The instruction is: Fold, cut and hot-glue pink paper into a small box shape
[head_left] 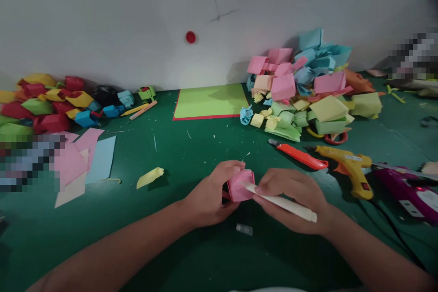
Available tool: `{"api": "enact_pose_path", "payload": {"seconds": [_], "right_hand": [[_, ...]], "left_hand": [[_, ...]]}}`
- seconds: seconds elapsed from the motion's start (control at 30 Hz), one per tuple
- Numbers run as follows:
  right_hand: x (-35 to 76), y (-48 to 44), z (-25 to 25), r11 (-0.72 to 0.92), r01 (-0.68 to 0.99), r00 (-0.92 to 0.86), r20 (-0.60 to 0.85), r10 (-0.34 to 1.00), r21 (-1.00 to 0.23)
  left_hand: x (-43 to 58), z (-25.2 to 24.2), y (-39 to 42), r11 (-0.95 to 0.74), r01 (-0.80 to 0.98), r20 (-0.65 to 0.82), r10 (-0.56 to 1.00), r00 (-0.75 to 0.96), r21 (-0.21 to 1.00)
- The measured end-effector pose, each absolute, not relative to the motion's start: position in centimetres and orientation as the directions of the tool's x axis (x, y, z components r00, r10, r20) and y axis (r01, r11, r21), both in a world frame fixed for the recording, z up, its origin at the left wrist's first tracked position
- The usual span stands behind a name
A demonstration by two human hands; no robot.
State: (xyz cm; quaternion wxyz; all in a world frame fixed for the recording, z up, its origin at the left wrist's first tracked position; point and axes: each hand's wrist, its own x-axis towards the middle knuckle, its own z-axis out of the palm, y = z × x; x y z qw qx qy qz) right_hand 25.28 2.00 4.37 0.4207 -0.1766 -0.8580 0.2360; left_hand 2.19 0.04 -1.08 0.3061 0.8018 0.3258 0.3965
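Note:
My left hand (215, 194) grips a small pink folded paper box (241, 186) from its left side, the thumb along the top. A white pen (289, 206), perhaps a marker, is held in my right hand (294, 196). Its tip meets or nearly meets the face of the pink box; I cannot tell if it touches. Just below the box, a small clear cap (244, 229) lies on the green table. To the left of my left hand rests a yellow folded paper strip (149, 177).
Colourful folded paper pieces are heaped at the back left (44, 100) and back right (308, 86). A green sheet (210, 101) lies against the wall. An orange cutter (303, 155), a yellow glue gun (352, 164) and a purple power strip (410, 194) are on the right. Pink paper sheets (71, 164) lie left.

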Motion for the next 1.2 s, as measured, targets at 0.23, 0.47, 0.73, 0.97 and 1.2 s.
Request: {"api": "enact_pose_path", "payload": {"seconds": [0.23, 0.47, 0.73, 0.97, 1.2], "right_hand": [[25.5, 2.0, 3.3, 0.829, 0.130, -0.609, 0.617, 0.499, -0.543], [25.6, 2.2, 2.6, 0.825, 0.171, -0.621, 0.591, 0.515, -0.539], [25.7, 2.3, 2.7, 0.822, 0.192, -0.641, 0.566, 0.519, -0.536], [25.9, 2.4, 2.1, 0.796, 0.180, -0.660, 0.529, 0.533, -0.577], [26.0, 2.3, 2.2, 0.788, 0.173, -0.670, 0.516, 0.533, -0.591]], "left_hand": [[2.4, -0.3, -0.2, -0.567, 0.357, 0.389, 0.799, 0.458, 0.743], [2.1, -0.6, -0.1, -0.577, 0.375, 0.370, 0.787, 0.493, 0.726], [2.0, -0.7, 0.0, -0.622, 0.339, 0.416, 0.752, 0.512, 0.706], [2.0, -0.6, -0.1, -0.598, 0.361, 0.389, 0.771, 0.505, 0.716], [1.9, -0.6, -0.1, -0.610, 0.352, 0.397, 0.759, 0.516, 0.710]]}}
